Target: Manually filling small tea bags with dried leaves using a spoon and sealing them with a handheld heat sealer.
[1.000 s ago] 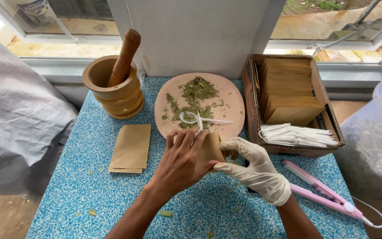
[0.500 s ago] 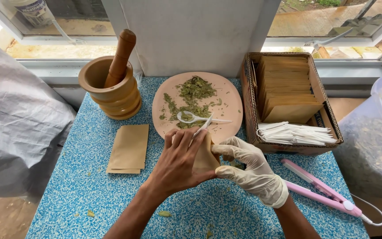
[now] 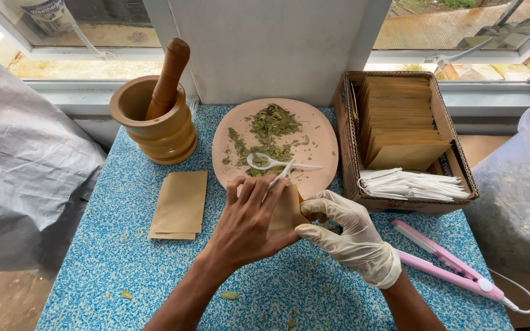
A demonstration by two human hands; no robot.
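Note:
My bare left hand [image 3: 246,224] lies over a small brown paper pouch [image 3: 286,211] on the blue speckled table, fingers spread across its face. My right hand [image 3: 348,236], in a white glove, pinches the pouch's right edge. Just beyond my fingertips is a pink round plate [image 3: 320,132] with crushed dried green leaves [image 3: 268,125]. A white plastic spoon [image 3: 265,162] rests on the plate, and a second thin white handle [image 3: 282,173] pokes out by my left fingertips. Most of the pouch is hidden under my left hand.
A wooden mortar [image 3: 154,125] with its pestle [image 3: 167,79] stands back left. Flat brown pouches [image 3: 179,205] lie left of my hands. A cardboard box [image 3: 348,141] holds brown pouches and white sachets [image 3: 412,184]. A pink heat sealer [image 3: 446,263] lies right. Grey plastic sheeting [image 3: 19,171] drapes at left.
Both hands stay on the pouch; my left hand has slid slightly down and over it. Nothing else on the table has moved.

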